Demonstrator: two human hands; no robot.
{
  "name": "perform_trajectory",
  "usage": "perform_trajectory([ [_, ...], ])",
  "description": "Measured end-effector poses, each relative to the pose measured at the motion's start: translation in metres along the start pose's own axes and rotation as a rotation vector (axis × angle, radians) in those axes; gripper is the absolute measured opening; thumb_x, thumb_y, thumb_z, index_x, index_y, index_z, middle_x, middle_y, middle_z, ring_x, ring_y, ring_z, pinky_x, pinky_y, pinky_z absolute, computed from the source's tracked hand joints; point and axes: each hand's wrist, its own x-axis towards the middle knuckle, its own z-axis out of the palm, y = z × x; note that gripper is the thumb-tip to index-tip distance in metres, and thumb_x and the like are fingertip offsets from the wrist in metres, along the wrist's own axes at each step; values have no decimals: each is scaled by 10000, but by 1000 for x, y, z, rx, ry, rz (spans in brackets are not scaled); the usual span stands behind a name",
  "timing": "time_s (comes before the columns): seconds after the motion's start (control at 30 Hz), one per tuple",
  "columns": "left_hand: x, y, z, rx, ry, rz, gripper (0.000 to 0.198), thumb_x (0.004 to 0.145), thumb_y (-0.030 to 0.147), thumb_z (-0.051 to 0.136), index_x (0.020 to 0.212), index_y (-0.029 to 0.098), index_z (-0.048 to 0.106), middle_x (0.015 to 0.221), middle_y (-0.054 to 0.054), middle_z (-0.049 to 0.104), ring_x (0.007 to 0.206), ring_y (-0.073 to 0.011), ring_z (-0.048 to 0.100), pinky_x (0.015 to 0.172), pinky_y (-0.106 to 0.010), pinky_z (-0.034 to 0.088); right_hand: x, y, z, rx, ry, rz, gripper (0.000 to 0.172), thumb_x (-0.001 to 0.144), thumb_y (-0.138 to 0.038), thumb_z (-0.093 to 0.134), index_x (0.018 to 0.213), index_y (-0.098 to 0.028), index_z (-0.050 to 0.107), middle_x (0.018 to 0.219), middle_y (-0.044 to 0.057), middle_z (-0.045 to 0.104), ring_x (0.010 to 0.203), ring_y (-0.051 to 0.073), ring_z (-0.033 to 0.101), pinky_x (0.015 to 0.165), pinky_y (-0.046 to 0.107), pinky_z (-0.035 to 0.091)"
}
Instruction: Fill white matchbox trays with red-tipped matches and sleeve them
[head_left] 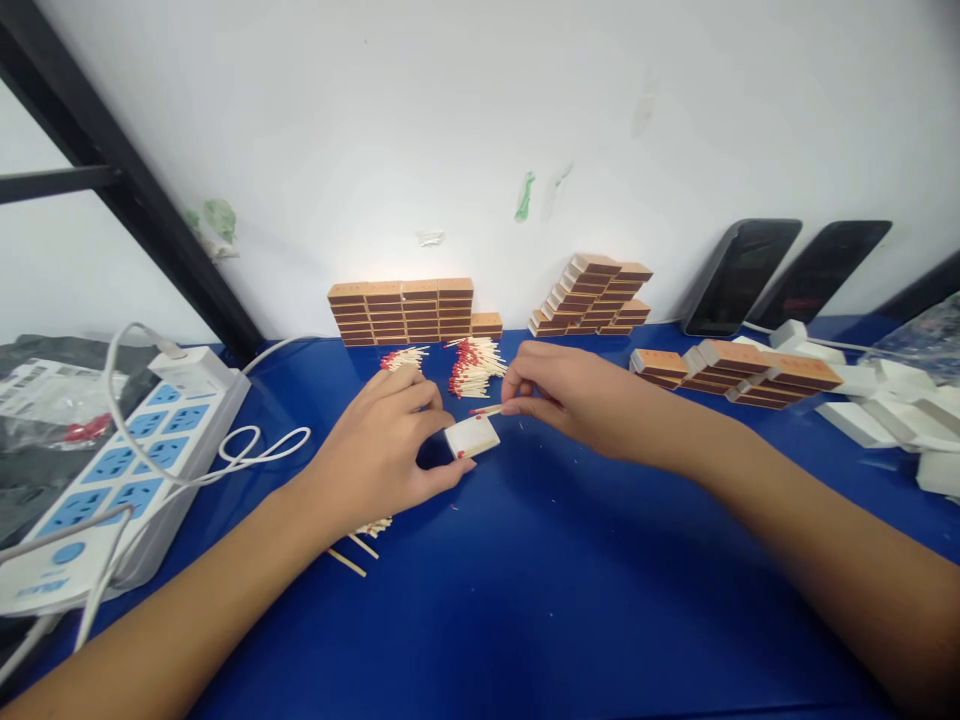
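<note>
My left hand (390, 430) grips a small white matchbox tray (471, 437) by its left end, thumb in front and fingers behind. A few red-headed matches lie inside the tray. Between the thumb and fingers of my right hand (544, 385) is a match (487, 410), its red head pointing left above the tray's far edge. Just behind the tray lies a heap of red-tipped matches (478, 368). A smaller match pile (405, 358) sits beyond my left hand, and more loose matches (364, 543) lie partly hidden under my left forearm.
Stacked matchboxes (405, 312) stand against the wall, with another leaning stack (592, 295) to their right. More matchboxes (735, 372) and white trays (892, 405) lie on the right. Two phones (742, 275) lean at the back. A power strip (127, 470) with white cables occupies the left.
</note>
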Motion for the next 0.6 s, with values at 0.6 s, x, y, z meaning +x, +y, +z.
perform_trajectory([
  [0.6,1,2,-1,-31,-13,23,278,953,441,775,978,165,801,925,-63,695,940,-244,607,859,-422,498,5,-10,28,114,7,-59,85,1004,-233,719,921,-215,724,922,17,686,819,155,625,708,281,414],
])
